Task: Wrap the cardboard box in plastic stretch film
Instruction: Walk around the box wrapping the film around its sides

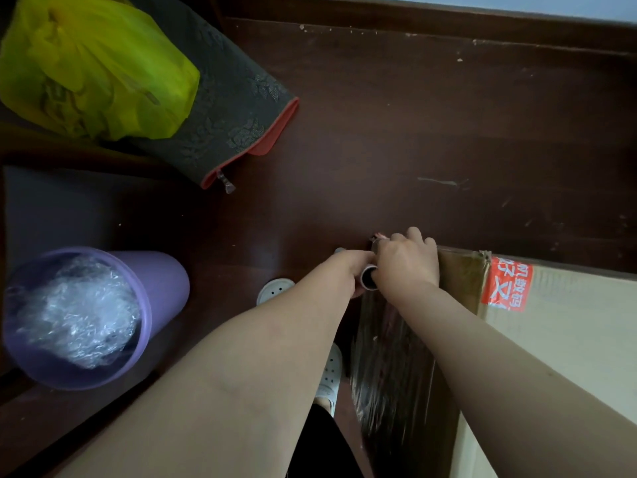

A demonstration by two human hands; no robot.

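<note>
Presently: box point(568, 326) sits on the floor point(379, 132) at 4 o'clock, with film point(389, 357) sheeted along its left side. Both hands are at its far corner near centre. The left hand point(353, 270) grips the roll point(368, 278) by the open core end; the right hand point(406, 265) is curled over it. My judgement: keep the film taut, hug the cardboard round the corner, and avoid slack or wrinkles.

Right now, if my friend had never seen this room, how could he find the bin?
Start with the dark wooden floor and look to its left side, nearer the camera than the yellow-green bag. The bin is there, a tall round tub with an open top. It is the only purple thing, and it is stuffed with crumpled clear plastic.
</note>
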